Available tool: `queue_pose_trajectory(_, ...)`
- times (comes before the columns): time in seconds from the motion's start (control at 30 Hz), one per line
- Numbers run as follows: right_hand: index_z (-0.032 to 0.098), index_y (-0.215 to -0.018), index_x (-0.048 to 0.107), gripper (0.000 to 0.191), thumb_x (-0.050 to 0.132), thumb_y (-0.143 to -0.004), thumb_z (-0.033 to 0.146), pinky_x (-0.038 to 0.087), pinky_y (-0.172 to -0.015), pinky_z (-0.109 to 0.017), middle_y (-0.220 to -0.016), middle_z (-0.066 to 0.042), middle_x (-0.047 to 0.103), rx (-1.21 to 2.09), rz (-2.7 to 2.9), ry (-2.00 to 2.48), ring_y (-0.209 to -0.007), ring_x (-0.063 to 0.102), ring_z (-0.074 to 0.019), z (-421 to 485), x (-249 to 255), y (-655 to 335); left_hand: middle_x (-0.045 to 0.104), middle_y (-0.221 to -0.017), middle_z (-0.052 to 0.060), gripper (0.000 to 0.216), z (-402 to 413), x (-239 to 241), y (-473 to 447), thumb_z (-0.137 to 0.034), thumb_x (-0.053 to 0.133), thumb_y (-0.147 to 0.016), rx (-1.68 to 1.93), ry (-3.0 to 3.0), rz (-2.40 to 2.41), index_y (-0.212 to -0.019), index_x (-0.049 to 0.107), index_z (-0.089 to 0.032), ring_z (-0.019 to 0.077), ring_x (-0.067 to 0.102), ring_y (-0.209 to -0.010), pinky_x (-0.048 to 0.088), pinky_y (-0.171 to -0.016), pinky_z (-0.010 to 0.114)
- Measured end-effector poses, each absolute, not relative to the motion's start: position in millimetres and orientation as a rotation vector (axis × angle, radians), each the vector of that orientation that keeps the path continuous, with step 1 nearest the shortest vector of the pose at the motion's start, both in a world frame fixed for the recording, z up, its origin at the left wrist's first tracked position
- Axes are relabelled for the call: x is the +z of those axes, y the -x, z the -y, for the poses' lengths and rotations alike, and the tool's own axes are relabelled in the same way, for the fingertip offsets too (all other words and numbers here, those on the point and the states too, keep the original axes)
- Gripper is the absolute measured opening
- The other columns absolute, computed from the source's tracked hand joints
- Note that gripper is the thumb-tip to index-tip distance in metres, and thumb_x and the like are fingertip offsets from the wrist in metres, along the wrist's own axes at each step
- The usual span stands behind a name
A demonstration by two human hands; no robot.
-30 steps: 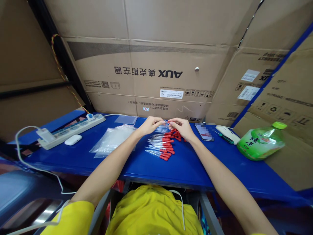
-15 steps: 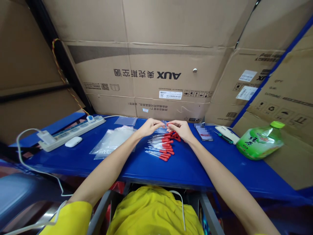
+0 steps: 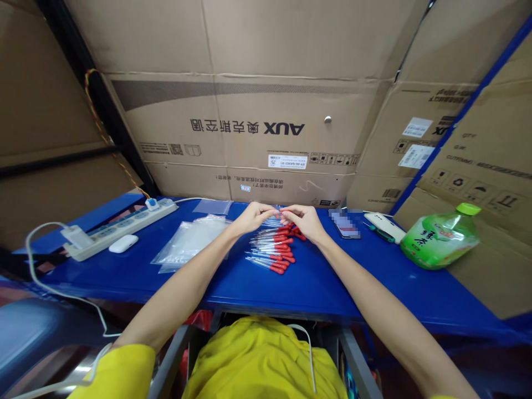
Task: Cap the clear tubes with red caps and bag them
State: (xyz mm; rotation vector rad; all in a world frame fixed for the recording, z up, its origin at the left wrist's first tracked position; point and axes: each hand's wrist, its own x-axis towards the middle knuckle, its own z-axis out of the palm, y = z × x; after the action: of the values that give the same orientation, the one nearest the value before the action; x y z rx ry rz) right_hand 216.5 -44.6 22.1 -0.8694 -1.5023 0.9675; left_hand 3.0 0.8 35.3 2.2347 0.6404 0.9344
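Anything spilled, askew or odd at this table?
Nothing looks spilled or damaged. One oddity: the AUX lettering on the cardboard panel behind the table is upside down. The clear bags are stacked askew, and the red-bulbed droppers lie unevenly spread.

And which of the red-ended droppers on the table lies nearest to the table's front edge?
The frontmost dropper, at the near end of the row; every other one on the blue table lies farther back.
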Motion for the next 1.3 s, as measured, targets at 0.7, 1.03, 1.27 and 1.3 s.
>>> queue_pose_trajectory(0.7, 0.020, -0.093, 0.078, 0.042, 0.086, -0.071, 0.055, 0.059, -0.075, -0.035, -0.077, -0.004, 0.077, 1.011, 1.416, 0.884, -0.072, 0.071, -0.0207, 39.9, 23.8, -225.0, 0.076, -0.087, 0.005, 0.042, -0.3, 41.1, -2.6, -0.048, 0.054, -0.101, 1.025, -2.399, -0.808, -0.099, 0.077, -0.013, 0.0144, 0.058, -0.070, 0.040, -0.067, 0.025)
queue_pose_trajectory(1.03, 0.021, -0.087, 0.080, 0.038, 0.088, -0.068, 0.053, 0.061, -0.074, -0.037, -0.074, -0.005, 0.078, 0.967, 1.413, 0.880, -0.069, 0.073, -0.0227, 38.4, 19.9, -224.7, 0.079, -0.100, 0.010, 0.042, -1.9, 38.1, -3.7, -0.046, 0.054, -0.102, 1.005, -2.317, -0.609, -0.101, 0.079, -0.014, 0.0216, 0.071, -0.093, 0.051, -0.089, 0.031)
queue_pose_trajectory(1.27, 0.021, -0.086, 0.081, 0.036, 0.087, -0.070, 0.052, 0.063, -0.074, -0.039, -0.076, -0.006, 0.079, 0.928, 1.458, 0.891, -0.070, 0.075, -0.0243, 41.5, 22.3, -225.2, 0.079, -0.100, 0.010, 0.043, 0.2, 38.1, -5.5, -0.047, 0.054, -0.101, 0.994, -2.288, -0.592, -0.099, 0.080, -0.013, 0.0227, 0.072, -0.095, 0.051, -0.090, 0.031)
queue_pose_trajectory(1.3, 0.021, -0.086, 0.081, 0.036, 0.086, -0.070, 0.052, 0.063, -0.074, -0.039, -0.077, -0.006, 0.080, 0.930, 1.461, 0.894, -0.070, 0.075, -0.0245, 42.0, 22.5, -225.4, 0.079, -0.099, 0.010, 0.043, 0.0, 37.6, -5.8, -0.047, 0.054, -0.101, 0.990, -2.282, -0.591, -0.098, 0.080, -0.013, 0.0228, 0.072, -0.095, 0.052, -0.091, 0.031)
